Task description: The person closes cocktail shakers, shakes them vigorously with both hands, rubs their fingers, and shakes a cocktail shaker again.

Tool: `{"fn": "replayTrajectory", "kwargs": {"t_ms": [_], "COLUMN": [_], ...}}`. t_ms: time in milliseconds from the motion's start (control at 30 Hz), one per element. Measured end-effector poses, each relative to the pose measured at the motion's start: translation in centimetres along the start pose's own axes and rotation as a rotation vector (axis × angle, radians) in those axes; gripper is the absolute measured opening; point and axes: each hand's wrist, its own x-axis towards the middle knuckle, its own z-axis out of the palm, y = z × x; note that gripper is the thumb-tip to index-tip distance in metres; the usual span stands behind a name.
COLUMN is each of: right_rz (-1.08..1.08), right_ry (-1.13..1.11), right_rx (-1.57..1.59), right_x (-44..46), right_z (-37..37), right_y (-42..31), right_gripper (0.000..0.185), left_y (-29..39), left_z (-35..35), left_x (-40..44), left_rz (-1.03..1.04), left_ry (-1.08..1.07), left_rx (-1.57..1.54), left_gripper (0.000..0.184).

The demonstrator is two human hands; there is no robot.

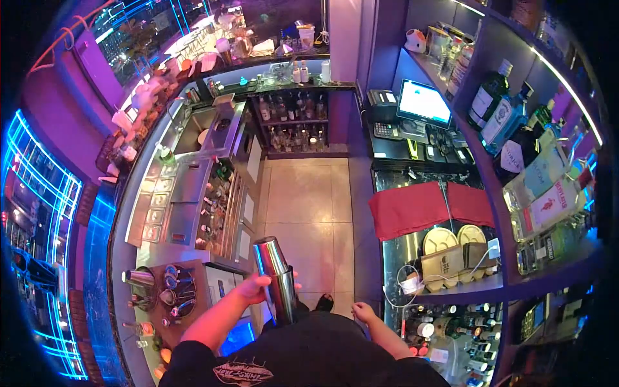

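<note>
A metal cocktail shaker (276, 280), two steel tins joined end to end, stands nearly upright in front of my body, tilted slightly. My left hand (256, 287) is wrapped around its middle, thumb on the near side and fingertips showing past the far side. Down at my right side hangs my right hand (363, 312), its fingers curled in and nothing visible in them. It is apart from the shaker, nearest the shelf unit on the right.
Left of me, bar tools (177, 293) lie on a brown mat (200, 322) by a steel sink counter (184, 222). Bottles fill the speed rail (216, 209). On the right are red cloths (409, 209), a lit screen (424, 102) and shelved bottles (490, 100). Tiled floor (306, 213) runs ahead.
</note>
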Motion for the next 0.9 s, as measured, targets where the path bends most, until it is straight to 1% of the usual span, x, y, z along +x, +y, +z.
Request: {"fn": "replayTrajectory", "kwargs": {"t_ms": [67, 100, 167, 200, 233, 267, 300, 333, 400, 433, 467, 500, 533, 567, 600, 633, 667, 700, 733, 800, 833, 900], "right_rz": [-0.029, -0.027, 0.135, 0.134, 0.123, 0.111, 0.116, 0.113, 0.121, 0.123, 0.112, 0.1, 0.12, 0.075, 0.026, 0.029, 0.023, 0.017, 0.017, -0.061, -0.061, -0.045], "right_ry": [0.066, 0.065, 0.015, 0.014, -0.051, -0.115, -0.02, -0.016, -0.054, -0.058, -0.001, 0.055, -0.007, 0.005, 0.018, 0.016, 0.04, 0.065, 0.067, 0.056, 0.06, 0.007], "right_rx": [-0.057, -0.065, 0.012, -0.004, -0.026, -0.043, -0.043, -0.048, 0.039, 0.036, 0.041, 0.046, 0.092, 0.013, -0.068, -0.072, -0.052, -0.031, -0.032, -0.069, -0.066, -0.171], "right_x": [-0.5, -0.6, -0.4, 0.4, 1.8, 2.8, 0.9, 1.3, 2.8, 2.8, 2.1, 1.5, 2.6, 4.1, 5.0, 3.9, 2.3, 1.5, 1.3, 2.3, 2.4, 2.5], "right_z": [-0.4, -0.7, -1.4, -1.7, -2.0, -2.4, -2.5, -3.0, -3.2, -3.2, -3.3, -3.0, -3.1, -2.9, -2.8, -2.6, -2.4, -2.3, -2.1, -1.4, -1.4, -1.5], "right_y": [0.1, -0.1, 1.2, 3.2, 5.7, 6.6, 4.5, 4.9, 6.6, 5.6, 4.1, 3.3, 4.3, 5.4, 6.0, 4.3, 1.1, -0.6, -1.4, 0.0, 0.5, 1.3], "right_gripper": [0.034, 0.034, 0.037, 0.037, 0.037, 0.037, 0.035, 0.035, 0.034, 0.034, 0.033, 0.033, 0.035, 0.035, 0.036, 0.036, 0.038, 0.04, 0.04, 0.029, 0.029, 0.033], "left_y": [0.1, 0.0, -1.1, -1.7, -2.3, -2.4, -2.1, -0.5, 3.8, 7.6, 12.4, 15.1, 19.0, 20.9, 22.8, 24.4, 24.5, 25.5, 25.1, 22.5, 21.0, 19.0], "left_z": [-0.4, -1.5, -5.7, -7.4, -9.1, -10.8, -12.4, -13.1, -20.5, -21.9, -16.9, -15.8, -9.9, -9.5, -4.8, -3.9, 2.7, 5.5, 7.6, 10.0, 10.4, 10.9], "left_x": [-0.2, -0.2, 0.2, 0.6, 1.3, 2.0, 3.0, 3.8, 7.5, 9.8, 10.9, 12.9, 13.4, 14.8, 14.4, 14.0, 12.2, 11.2, 8.8, 3.3, 1.8, 1.1], "left_rz": [0.036, 0.041, -0.011, 0.0, -0.034, -0.071, -0.131, -0.245, -0.474, -0.509, -0.424, -0.155, 0.026, 0.426, 0.696, 0.897, 1.177, 1.494, 1.553, 1.434, 1.387, 1.373], "left_ry": [0.092, 0.093, 0.293, 0.293, 0.479, 0.663, 0.727, 0.711, 0.641, 0.64, 0.65, 0.696, 0.655, 0.591, 0.578, 0.483, 0.505, 0.283, 0.243, 0.305, 0.259, -0.231], "left_rx": [0.047, 0.041, 0.071, 0.059, 0.104, 0.151, 0.205, 0.266, 0.424, 0.483, 0.515, 0.411, 0.441, 0.432, 0.562, 0.769, 0.942, 1.227, 1.335, 1.553, 1.76, 2.115], "left_gripper": [0.082, 0.082, 0.08, 0.08, 0.071, 0.063, 0.053, 0.047, 0.037, 0.031, 0.034, 0.037, 0.045, 0.054, 0.062, 0.07, 0.082, 0.09, 0.078, 0.055, 0.045, 0.05]}}
